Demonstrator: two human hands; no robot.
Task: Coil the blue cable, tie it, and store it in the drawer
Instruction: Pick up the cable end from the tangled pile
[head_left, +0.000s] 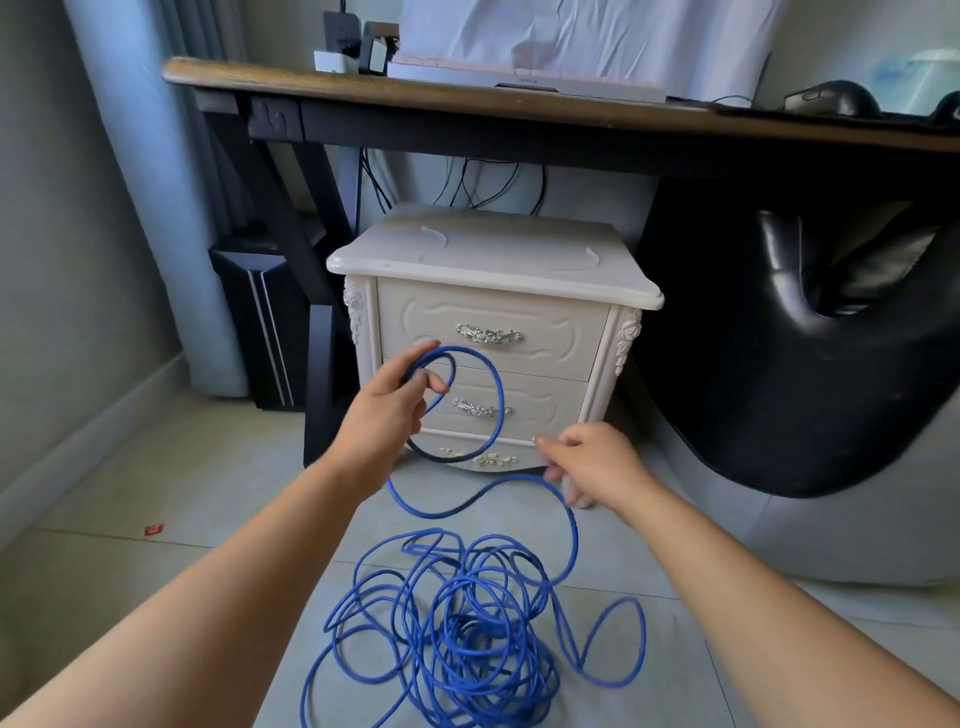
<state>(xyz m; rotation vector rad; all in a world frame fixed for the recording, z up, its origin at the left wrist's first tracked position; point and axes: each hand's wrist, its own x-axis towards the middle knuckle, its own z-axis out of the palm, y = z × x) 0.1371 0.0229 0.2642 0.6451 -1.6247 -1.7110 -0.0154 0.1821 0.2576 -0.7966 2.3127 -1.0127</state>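
The left hand (384, 410) pinches a raised loop of the blue cable (462, 623) between thumb and curled fingers. The loop hangs in front of the closed drawers (441, 322) of a white nightstand (488, 254). The right hand (597, 462) grips a lower strand with its fingers curled round it (most of the cable lies tangled on the tiled floor).

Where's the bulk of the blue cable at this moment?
In the head view, the blue cable lies mostly in a loose pile on the floor between the forearms, before the white nightstand; the left hand holds one loop up.
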